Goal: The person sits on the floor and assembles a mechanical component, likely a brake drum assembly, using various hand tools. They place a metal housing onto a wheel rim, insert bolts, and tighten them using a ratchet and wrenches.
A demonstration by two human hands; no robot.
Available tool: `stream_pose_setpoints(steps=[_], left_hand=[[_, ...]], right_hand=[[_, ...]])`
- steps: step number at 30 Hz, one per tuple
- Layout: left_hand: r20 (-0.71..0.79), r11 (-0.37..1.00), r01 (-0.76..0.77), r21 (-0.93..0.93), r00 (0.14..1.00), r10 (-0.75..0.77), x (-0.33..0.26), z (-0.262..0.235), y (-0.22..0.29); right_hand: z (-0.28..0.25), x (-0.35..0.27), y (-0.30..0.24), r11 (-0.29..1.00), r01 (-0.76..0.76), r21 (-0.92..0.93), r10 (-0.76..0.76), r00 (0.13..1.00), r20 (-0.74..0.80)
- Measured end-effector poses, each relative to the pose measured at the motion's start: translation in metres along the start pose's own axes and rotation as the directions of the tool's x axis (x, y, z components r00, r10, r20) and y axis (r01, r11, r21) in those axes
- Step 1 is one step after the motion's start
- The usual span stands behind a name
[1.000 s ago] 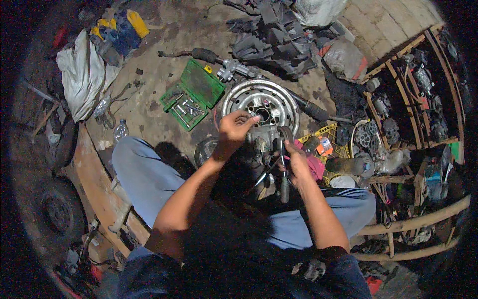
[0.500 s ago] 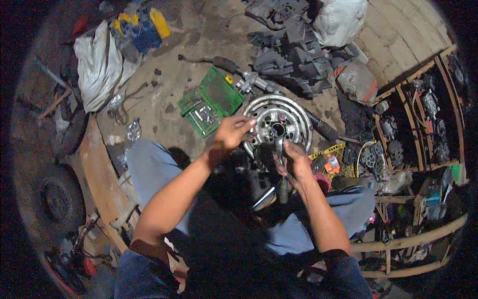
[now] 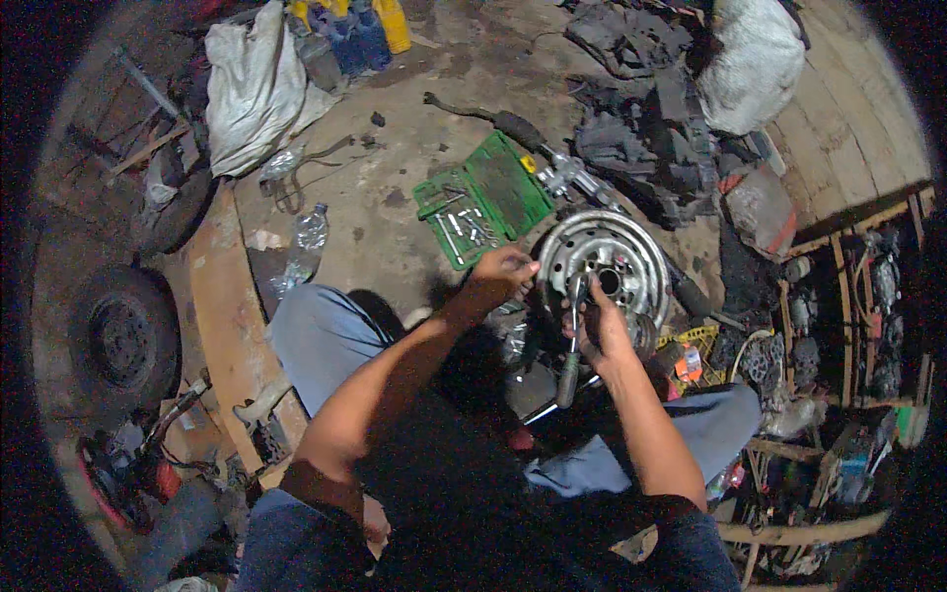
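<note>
My right hand [image 3: 604, 326] is closed round a ratchet wrench [image 3: 573, 345], its dark green handle pointing back toward me and its head over the wheel. Under it lies a silver steel wheel [image 3: 646, 247] with a round centre hole. At the wheel's left edge my left hand [image 3: 505, 274] is closed, thumb and fingertips together; whatever they pinch is too small to make out. Just beyond that hand an open green socket case [image 3: 508, 178] lies on the floor, with several shiny sockets [image 3: 473, 227] in its near half.
A metal shaft-like car part [image 3: 582, 183] lies behind the wheel. White sacks [image 3: 256, 89] and dark plastic scraps [image 3: 641, 128] are farther off. At left are a tyre [image 3: 123, 340], a wooden board [image 3: 222, 296] and a clear plastic bottle [image 3: 309, 237]. Wooden shelving [image 3: 838, 316] with parts stands right.
The view has shifted, so the floor things sit farther right in the picture. The ratchet wrench has tilted, its head now left of the wheel's centre hole. My left hand stays by the wheel's edge.
</note>
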State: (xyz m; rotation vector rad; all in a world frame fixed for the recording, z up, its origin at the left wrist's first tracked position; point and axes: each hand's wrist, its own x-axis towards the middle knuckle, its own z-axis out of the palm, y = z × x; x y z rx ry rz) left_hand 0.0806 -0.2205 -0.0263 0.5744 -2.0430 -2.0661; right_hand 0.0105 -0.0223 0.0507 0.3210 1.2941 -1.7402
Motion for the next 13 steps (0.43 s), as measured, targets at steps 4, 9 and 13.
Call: stream_pose_setpoints(steps=[4,9,13], left_hand=[[-0.181,0.993,0.109,-0.042,0.977,-0.115,-0.003,-0.061,-0.052],[-0.506,0.984,0.174,0.026,0.852,-0.137,0.006,-0.101,-0.172],[-0.651,0.807,0.331,0.488,0.755,0.084,0.004,-0.13,-0.24]], right_hand=[[0.007,0.029,0.03,0.997,-0.017,-0.078,0.026,0.994,0.107],[0.035,0.076,0.08,0.949,-0.172,-0.264,0.202,0.975,0.092],[0.075,0.118,0.125,0.92,-0.237,-0.313,0.223,0.972,-0.079]])
